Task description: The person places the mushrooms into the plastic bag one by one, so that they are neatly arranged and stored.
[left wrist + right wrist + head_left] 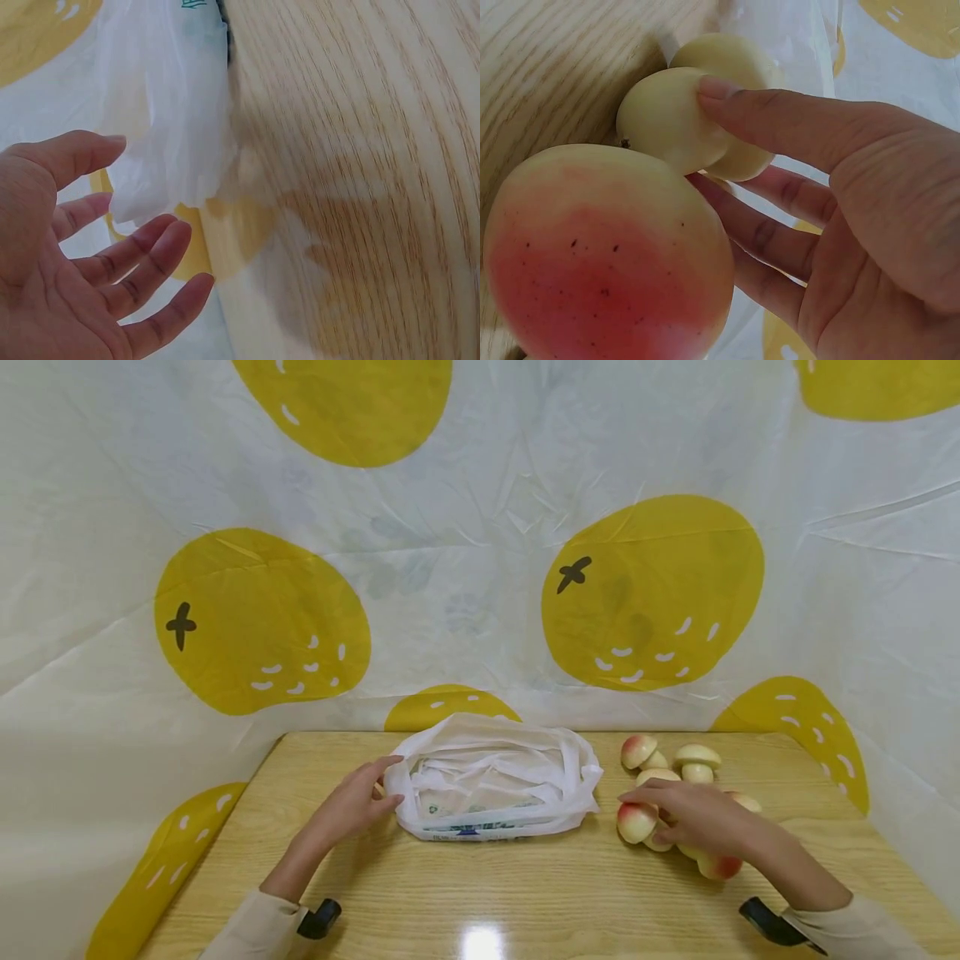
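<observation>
A white plastic bag (487, 785) with green and blue print lies on the wooden table, its mouth spread and facing up. My left hand (363, 802) is at the bag's left edge, fingers loosely bent and apart; the left wrist view shows the bag's rim (169, 165) close to the fingertips, not gripped. Over a cluster of toy mushrooms on the right, my right hand (697, 818) pinches a mushroom (671, 120) by its pale stem between thumb and fingers. Nearer the wrist camera is a large red-and-cream mushroom cap (607, 262). The hand hides part of the cluster.
Behind the right hand stand a red-capped mushroom (637, 752) and a cream mushroom (697, 760). Another one with red on it (720, 866) lies at the cluster's front. A white sheet with yellow fruit prints (465, 610) hangs behind the table (450, 893) and at its sides.
</observation>
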Motion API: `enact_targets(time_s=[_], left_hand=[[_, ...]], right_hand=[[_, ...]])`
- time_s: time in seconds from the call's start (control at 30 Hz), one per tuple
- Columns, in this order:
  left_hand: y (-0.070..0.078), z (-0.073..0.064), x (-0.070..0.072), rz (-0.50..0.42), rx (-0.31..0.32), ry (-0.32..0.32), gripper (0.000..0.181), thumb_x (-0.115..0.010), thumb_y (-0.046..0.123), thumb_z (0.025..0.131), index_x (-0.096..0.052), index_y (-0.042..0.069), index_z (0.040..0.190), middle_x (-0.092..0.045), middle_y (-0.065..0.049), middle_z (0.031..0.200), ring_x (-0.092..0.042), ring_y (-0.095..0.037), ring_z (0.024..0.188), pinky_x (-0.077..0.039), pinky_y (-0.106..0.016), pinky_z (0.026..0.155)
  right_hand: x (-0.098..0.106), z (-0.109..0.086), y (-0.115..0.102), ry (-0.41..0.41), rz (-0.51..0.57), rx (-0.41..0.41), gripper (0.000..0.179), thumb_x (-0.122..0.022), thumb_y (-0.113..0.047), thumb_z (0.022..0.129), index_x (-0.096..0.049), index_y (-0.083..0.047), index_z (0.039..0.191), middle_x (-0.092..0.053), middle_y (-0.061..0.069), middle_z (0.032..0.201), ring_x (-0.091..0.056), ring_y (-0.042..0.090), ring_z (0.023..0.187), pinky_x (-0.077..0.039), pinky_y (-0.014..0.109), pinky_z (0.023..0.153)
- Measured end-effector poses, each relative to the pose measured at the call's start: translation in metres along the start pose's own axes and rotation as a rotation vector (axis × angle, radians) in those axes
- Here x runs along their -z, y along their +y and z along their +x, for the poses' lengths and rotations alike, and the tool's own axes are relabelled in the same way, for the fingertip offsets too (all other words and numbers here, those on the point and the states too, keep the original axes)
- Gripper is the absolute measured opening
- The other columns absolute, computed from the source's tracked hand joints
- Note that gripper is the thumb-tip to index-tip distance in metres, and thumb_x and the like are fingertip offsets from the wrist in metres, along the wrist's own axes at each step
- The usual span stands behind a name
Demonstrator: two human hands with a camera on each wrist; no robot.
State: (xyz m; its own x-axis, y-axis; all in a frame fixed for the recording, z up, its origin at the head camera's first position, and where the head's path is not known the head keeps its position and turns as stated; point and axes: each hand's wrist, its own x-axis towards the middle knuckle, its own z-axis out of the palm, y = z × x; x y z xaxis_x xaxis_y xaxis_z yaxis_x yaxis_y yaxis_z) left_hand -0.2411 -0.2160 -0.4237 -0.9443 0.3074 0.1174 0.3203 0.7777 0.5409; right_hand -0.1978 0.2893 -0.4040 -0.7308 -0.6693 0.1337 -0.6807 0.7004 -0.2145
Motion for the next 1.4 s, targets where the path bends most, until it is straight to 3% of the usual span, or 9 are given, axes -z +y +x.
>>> enact_targets(time_s=[0.23,0.47,0.7,0.93,1.07,1.27,1.4], left_hand=[[0.0,0.002,0.0,-0.005,0.025,-0.013,0.059,-0.076,0.016,0.092,-0.052,0.007,0.146,-0.064,-0.009,0.108,-0.062,-0.015,0.084,-0.053,-0.035,0.074],[-0.001,0.004,-0.001,-0.01,0.031,-0.008,0.058,-0.076,0.017,0.092,-0.053,0.007,0.145,-0.064,-0.008,0.106,-0.062,-0.013,0.083,-0.053,-0.033,0.073],[-0.001,0.005,-0.004,0.01,0.042,0.014,0.054,-0.076,0.017,0.092,-0.057,0.008,0.142,-0.067,-0.008,0.105,-0.063,-0.013,0.083,-0.054,-0.033,0.072],[-0.001,0.005,-0.004,0.018,0.028,0.031,0.048,-0.076,0.012,0.091,-0.061,0.007,0.137,-0.067,-0.007,0.099,-0.063,-0.012,0.08,-0.054,-0.033,0.071],[0.0,0.005,-0.004,0.016,0.027,0.034,0.049,-0.076,0.012,0.09,-0.061,0.007,0.137,-0.066,-0.006,0.097,-0.062,-0.012,0.08,-0.053,-0.032,0.07],[0.001,0.006,-0.004,0.015,0.032,0.04,0.051,-0.078,0.012,0.089,-0.061,0.006,0.137,-0.067,-0.006,0.097,-0.062,-0.012,0.08,-0.053,-0.032,0.07],[0.001,0.006,-0.004,0.014,0.038,0.041,0.052,-0.079,0.012,0.088,-0.06,0.007,0.137,-0.066,-0.006,0.097,-0.062,-0.012,0.079,-0.053,-0.032,0.07]], right_hand=[[-0.002,0.001,0.001,0.024,-0.011,0.042,0.05,-0.083,-0.007,0.077,-0.07,-0.012,0.125,-0.066,0.003,0.117,-0.056,0.005,0.082,-0.044,0.021,0.061],[-0.001,0.001,-0.002,0.014,-0.012,-0.033,0.052,-0.085,-0.014,0.074,-0.069,-0.013,0.124,-0.065,0.0,0.118,-0.056,0.004,0.086,-0.046,0.024,0.065],[-0.005,0.003,-0.004,-0.032,0.043,-0.092,0.056,-0.08,-0.014,0.074,-0.067,-0.012,0.128,-0.063,-0.001,0.118,-0.043,-0.003,0.069,-0.038,0.021,0.057],[-0.002,0.001,-0.006,0.06,0.022,-0.046,0.057,-0.082,-0.014,0.074,-0.065,-0.014,0.129,-0.064,-0.002,0.119,-0.052,0.003,0.087,-0.046,0.025,0.068],[0.002,0.002,-0.009,0.071,0.122,-0.037,0.056,-0.081,-0.015,0.08,-0.062,-0.012,0.132,-0.063,0.003,0.127,-0.052,0.004,0.091,-0.048,0.024,0.07],[0.009,0.008,-0.018,0.1,0.38,-0.058,0.054,-0.08,-0.009,0.084,-0.059,-0.012,0.134,-0.059,0.01,0.131,-0.06,0.007,0.096,-0.057,0.027,0.072],[0.013,0.015,-0.022,0.123,0.49,-0.068,0.055,-0.079,-0.006,0.085,-0.057,-0.005,0.135,-0.057,0.014,0.13,-0.065,0.011,0.093,-0.059,0.03,0.073]])
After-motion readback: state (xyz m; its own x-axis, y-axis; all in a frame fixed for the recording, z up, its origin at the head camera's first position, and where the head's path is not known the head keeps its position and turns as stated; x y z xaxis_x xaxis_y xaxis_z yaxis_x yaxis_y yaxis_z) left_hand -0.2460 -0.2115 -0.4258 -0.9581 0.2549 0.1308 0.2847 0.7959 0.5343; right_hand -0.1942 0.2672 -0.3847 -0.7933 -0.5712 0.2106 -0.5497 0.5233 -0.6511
